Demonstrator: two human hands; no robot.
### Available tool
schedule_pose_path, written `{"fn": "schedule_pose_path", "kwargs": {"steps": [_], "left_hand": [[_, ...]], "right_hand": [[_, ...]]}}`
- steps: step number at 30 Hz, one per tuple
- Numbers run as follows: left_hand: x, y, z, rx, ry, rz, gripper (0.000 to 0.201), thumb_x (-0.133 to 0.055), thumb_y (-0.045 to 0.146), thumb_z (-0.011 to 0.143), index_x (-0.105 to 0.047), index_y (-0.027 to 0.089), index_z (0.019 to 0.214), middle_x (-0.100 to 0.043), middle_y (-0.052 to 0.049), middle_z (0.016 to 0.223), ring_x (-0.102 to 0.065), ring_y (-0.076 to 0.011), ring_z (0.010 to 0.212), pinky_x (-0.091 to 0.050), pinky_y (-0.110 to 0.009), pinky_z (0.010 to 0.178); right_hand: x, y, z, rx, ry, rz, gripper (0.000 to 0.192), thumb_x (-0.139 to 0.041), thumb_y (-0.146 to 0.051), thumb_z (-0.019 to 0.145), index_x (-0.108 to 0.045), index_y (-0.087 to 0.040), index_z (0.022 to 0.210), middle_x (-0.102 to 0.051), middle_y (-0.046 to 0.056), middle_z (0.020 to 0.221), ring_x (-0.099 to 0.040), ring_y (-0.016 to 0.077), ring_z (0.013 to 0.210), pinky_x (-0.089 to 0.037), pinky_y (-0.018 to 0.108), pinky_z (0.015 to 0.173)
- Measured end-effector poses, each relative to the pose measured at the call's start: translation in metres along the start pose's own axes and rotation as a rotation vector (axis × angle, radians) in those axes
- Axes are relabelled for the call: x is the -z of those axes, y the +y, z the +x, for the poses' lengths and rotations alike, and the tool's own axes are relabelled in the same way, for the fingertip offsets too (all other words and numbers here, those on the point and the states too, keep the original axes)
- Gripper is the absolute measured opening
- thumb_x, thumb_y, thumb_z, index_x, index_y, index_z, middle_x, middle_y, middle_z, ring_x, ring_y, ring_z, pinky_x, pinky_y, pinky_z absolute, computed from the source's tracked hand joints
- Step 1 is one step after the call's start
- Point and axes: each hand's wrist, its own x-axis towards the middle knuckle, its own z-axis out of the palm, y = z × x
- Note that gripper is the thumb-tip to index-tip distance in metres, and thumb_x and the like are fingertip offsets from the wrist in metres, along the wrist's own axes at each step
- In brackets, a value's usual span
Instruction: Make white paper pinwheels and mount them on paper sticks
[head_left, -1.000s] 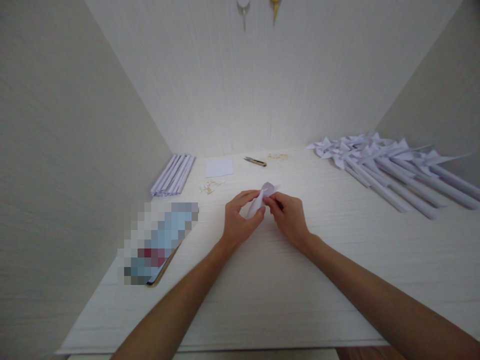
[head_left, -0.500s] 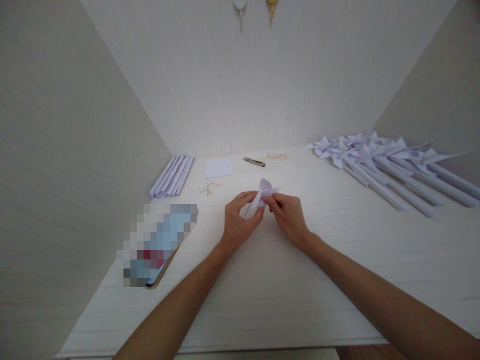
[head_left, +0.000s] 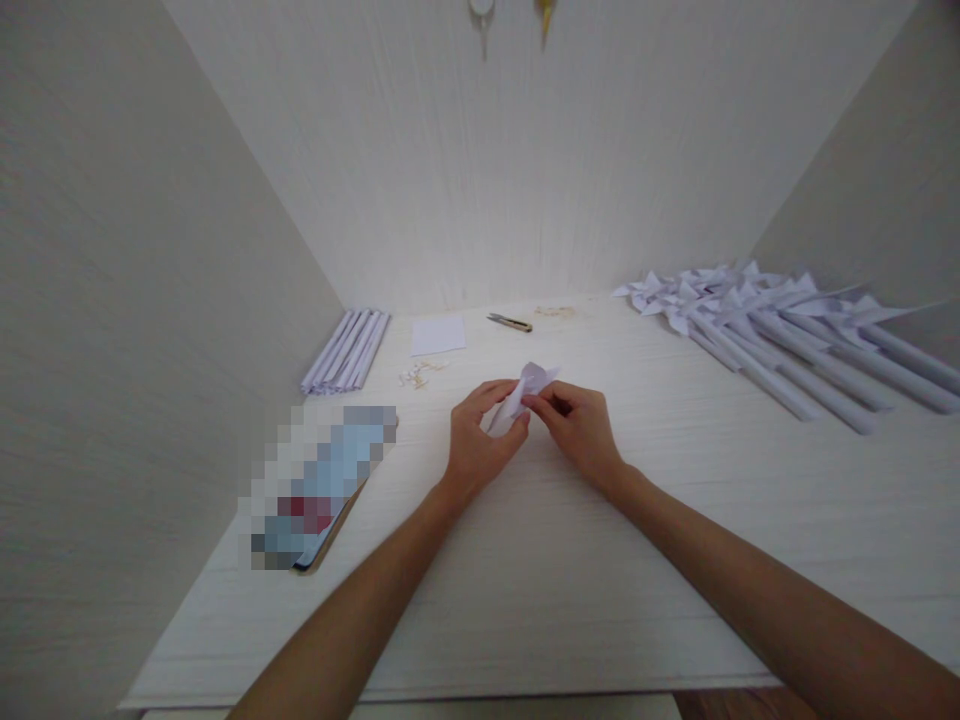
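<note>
Both hands meet over the middle of the white surface [head_left: 525, 600], pinching a small folded piece of white paper [head_left: 525, 390] between them. The left hand [head_left: 480, 440] is closed on the paper's lower part with thumb and fingertips, and the right hand [head_left: 581, 430] is closed on it from the other side, its fingers touching those of the left; the paper's upper corners stick up above both hands. The paper seems to be held just above the surface, though contact cannot be told. Toward the back lie a flat white sheet [head_left: 438, 336], a small cutter [head_left: 510, 322] just right of it, and a scatter of tiny tan bits [head_left: 420, 375] near the sheet. A bundle of rolled paper sticks [head_left: 346, 350] lies at the back left, and a heap of finished paper pinwheels [head_left: 772, 330] lies well apart on the right. A blurred flat object [head_left: 315, 485] rests left of the left hand.
</note>
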Motion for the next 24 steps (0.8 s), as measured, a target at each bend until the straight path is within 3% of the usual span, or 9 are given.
{"fn": "schedule_pose_path", "kwargs": {"steps": [7, 15, 24], "left_hand": [[0.0003, 0.0043, 0.0005, 0.017, -0.022, -0.004, 0.022, -0.056, 0.01, 0.064, -0.062, 0.014, 0.085, -0.065, -0.007, 0.087, -0.059, -0.0154, 0.082, -0.046, -0.028, 0.078], [0.0003, 0.0012, -0.0002, 0.056, -0.01, -0.035, 0.022, -0.056, 0.013, 0.066, -0.063, 0.015, 0.087, -0.065, -0.007, 0.09, -0.06, -0.0166, 0.084, -0.046, -0.031, 0.08], [-0.0017, -0.0019, -0.0017, 0.098, 0.006, -0.113, 0.025, -0.056, 0.015, 0.068, -0.062, 0.017, 0.093, -0.065, -0.006, 0.094, -0.059, -0.0162, 0.088, -0.046, -0.031, 0.082]], "right_hand": [[0.0004, -0.0021, -0.0009, 0.083, -0.071, -0.065, 0.033, -0.044, -0.026, 0.08, -0.05, -0.015, 0.049, -0.051, -0.001, 0.047, -0.042, 0.0077, 0.044, -0.029, 0.02, 0.047], [-0.0002, -0.0026, -0.0006, 0.074, -0.052, -0.088, 0.035, -0.045, -0.029, 0.079, -0.045, -0.016, 0.047, -0.044, -0.003, 0.043, -0.036, 0.0069, 0.042, -0.026, 0.02, 0.044], [-0.0005, -0.0027, -0.0015, 0.056, -0.064, -0.091, 0.037, -0.044, -0.033, 0.08, -0.047, -0.016, 0.047, -0.047, -0.002, 0.045, -0.038, 0.0076, 0.042, -0.027, 0.02, 0.045]]}}
